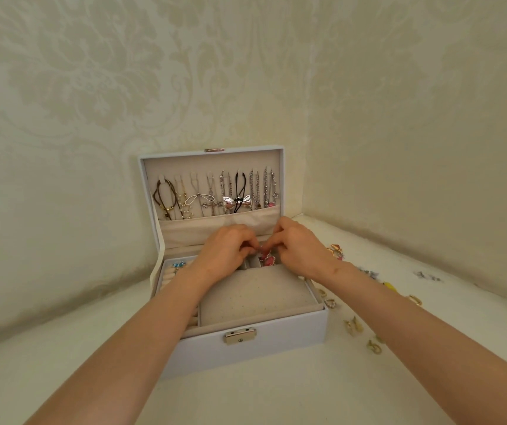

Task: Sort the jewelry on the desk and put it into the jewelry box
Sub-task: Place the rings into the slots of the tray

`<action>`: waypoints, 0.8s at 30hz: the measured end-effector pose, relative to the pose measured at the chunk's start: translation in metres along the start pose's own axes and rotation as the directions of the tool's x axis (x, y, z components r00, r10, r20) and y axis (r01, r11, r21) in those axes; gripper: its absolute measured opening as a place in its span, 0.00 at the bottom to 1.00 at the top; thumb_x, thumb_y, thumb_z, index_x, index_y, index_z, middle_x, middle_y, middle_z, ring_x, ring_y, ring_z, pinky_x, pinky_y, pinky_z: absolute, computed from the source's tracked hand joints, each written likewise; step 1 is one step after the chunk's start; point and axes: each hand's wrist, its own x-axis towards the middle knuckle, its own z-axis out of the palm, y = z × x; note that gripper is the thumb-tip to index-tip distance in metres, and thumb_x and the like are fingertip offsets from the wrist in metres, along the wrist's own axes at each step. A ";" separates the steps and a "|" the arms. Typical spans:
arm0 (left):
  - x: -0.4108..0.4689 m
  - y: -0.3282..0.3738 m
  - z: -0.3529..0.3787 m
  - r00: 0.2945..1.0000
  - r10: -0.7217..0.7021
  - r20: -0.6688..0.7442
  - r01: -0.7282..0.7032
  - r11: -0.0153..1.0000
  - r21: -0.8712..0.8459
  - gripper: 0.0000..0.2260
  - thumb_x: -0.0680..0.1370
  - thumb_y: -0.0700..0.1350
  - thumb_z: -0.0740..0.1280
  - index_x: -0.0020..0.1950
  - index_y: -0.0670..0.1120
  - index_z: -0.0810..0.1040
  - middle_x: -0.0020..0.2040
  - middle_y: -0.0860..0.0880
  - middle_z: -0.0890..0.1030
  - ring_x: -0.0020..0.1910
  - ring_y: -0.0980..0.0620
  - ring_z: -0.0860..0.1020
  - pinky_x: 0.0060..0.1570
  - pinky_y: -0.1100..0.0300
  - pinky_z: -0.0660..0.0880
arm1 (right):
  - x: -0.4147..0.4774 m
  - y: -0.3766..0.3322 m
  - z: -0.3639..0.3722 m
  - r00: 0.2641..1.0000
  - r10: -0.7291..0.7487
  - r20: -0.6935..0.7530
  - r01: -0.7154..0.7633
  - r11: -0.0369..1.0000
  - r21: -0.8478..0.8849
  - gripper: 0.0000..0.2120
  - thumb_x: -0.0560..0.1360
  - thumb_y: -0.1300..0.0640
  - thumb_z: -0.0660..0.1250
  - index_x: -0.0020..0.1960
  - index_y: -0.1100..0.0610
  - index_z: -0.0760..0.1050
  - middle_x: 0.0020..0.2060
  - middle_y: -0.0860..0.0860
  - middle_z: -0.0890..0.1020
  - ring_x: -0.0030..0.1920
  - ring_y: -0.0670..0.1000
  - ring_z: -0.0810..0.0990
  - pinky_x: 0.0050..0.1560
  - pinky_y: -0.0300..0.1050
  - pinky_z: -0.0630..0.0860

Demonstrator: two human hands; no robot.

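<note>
We see a white jewelry box (246, 351) on the pale bench (246, 400), pushed into the corner by the wall, with its lid (215, 222) standing open. Many necklaces (215, 194) hang in a row inside the lid. Our left hand (227, 251) and right hand (299, 248) meet over a small slot at the back of the box. The fingers (246, 245) of both hands are curled, and together they pinch a little pink piece (267, 260) that hangs down into that slot. We cannot tell just what it is. A soft beige pad (255, 297) fills the front of the box. Blue earrings (179, 265) sit in the back left slot. More jewelry lies on the bench to the right of the box: gold rings (353, 326), a yellow piece (390, 286) and a gold and pink piece (336, 251).
</note>
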 end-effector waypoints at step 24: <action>-0.007 0.010 -0.008 0.980 -0.197 -0.016 0.163 0.851 -0.499 0.10 0.74 0.35 0.68 0.46 0.50 0.73 0.42 0.52 0.80 0.43 0.54 0.79 0.45 0.69 0.73 | 0.007 -0.003 0.002 0.971 0.237 -0.020 -0.151 0.683 0.715 0.14 0.64 0.74 0.73 0.38 0.56 0.79 0.34 0.52 0.80 0.34 0.47 0.79 0.40 0.37 0.78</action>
